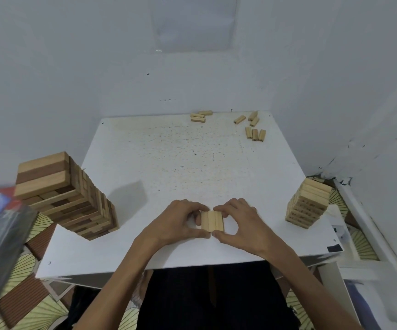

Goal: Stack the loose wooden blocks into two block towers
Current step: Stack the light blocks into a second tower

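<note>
Both forearms reach up from the bottom of the frame and meet low in the centre of the white table [168, 163]. The left hand [177, 221] and right hand [241, 223] curl inward, thumbs and forefingers pinching a flat row of three blocks [212, 221] from either side, the row lying on the tabletop. At left centre stands the tall tower [66, 196] of pale and dark wood, well apart from the hands. The shorter pale tower [308, 203] stands at the right edge. Loose blocks [255, 134] lie scattered at the table's far side, upper centre right, near the wall [97, 67]. A blurred dark object [0, 234] fills the lower left.
</note>
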The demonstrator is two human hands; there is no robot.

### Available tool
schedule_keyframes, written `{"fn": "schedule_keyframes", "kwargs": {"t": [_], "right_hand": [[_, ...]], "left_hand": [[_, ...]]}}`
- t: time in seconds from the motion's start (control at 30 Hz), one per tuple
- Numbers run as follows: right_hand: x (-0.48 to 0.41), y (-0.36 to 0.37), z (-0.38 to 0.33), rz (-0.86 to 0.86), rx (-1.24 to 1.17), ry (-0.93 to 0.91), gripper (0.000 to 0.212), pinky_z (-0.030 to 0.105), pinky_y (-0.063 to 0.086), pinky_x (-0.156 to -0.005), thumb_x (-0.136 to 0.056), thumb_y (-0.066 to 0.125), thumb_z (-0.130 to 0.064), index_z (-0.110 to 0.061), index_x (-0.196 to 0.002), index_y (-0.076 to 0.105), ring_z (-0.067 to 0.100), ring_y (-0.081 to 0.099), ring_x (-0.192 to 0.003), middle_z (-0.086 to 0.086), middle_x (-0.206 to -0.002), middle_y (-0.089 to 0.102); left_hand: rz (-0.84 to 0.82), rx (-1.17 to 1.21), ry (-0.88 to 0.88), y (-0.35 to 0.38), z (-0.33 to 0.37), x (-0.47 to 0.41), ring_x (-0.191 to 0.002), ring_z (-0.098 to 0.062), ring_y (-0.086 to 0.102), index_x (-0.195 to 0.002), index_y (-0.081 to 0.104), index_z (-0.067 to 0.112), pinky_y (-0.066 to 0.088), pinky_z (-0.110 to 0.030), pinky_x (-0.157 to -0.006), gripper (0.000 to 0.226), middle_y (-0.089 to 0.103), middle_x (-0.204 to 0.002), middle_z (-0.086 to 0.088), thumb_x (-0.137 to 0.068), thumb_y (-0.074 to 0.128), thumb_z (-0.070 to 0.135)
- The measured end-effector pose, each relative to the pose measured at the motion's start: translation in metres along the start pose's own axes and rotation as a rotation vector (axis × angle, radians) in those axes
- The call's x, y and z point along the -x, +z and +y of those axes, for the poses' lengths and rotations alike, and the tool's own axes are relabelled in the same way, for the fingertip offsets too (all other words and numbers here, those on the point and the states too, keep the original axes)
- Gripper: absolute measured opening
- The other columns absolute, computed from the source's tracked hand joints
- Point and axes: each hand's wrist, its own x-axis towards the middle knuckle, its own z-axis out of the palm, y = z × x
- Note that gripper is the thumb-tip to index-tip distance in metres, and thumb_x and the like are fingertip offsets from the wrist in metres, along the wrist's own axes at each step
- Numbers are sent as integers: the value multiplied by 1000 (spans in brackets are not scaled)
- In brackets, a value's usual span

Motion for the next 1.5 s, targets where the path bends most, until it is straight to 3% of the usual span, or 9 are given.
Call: {"fn": "schedule_keyframes", "kwargs": {"t": [0.13,0.27,0.4,0.57,0.9,1.13,1.33,1.5], "right_hand": [[-3,-4,5,-33,-10,-22,63,29,35,-99,-79,61,-71,-37,-132,60,-7,39,-111,-25,-106,48],[-6,-8,10,-66,-29,-36,65,31,38,-103,-76,71,-69,-39,-133,60,-5,40,-112,-24,-108,49],[-7,-20,15,-186,-43,-41,78,22,33,-104,-78,78,-58,-33,-146,48,-10,37,-113,-23,-117,49],[-14,-25,18,-201,-50,-79,59,13,34,-92,-84,79,-49,-35,-137,58,-6,43,-107,-17,-114,55],[-11,-7,19,-16,-32,-131,52,14,34,-90,-79,77,-56,-33,-124,64,2,49,-102,-21,-102,53],[-4,-7,9,60,-15,-183,51,19,40,-91,-77,74,-54,-27,-120,67,6,46,-101,-21,-99,50],[6,-35,-11,116,15,-221,54,15,38,-89,-75,77,-54,-24,-119,69,5,45,-101,-16,-99,54],[21,-75,-28,170,90,-227,51,12,36,-87,-75,77,-57,-27,-116,69,6,43,-98,-17,-95,50]], "left_hand": [[56,-13,9,5,0,3,-83,1,54,-122,70,33,38,-13,-72,55,64,-82,17,-73,88,51],[107,-75,32,8,-4,4,-92,-1,52,-122,69,35,43,-21,-81,55,59,-91,20,-74,83,59],[145,-94,51,12,-7,4,-98,1,48,-119,69,39,43,-28,-88,56,56,-98,23,-71,78,65],[156,-76,72,13,-10,5,-100,-2,49,-118,69,40,43,-29,-91,55,57,-101,23,-70,78,66],[113,-53,80,10,-11,1,-97,-3,53,-118,71,37,45,-32,-89,55,61,-94,22,-71,81,64],[178,-3,107,17,-15,6,-108,-3,50,-117,74,39,41,-30,-94,57,57,-113,25,-68,82,66],[172,42,173,-7,13,7,-100,-8,56,-114,73,39,46,-32,-86,53,65,-110,27,-67,86,60],[136,-14,255,-30,48,-1,-99,-12,56,-110,73,40,43,-35,-87,51,65,-110,23,-67,83,65]]}}
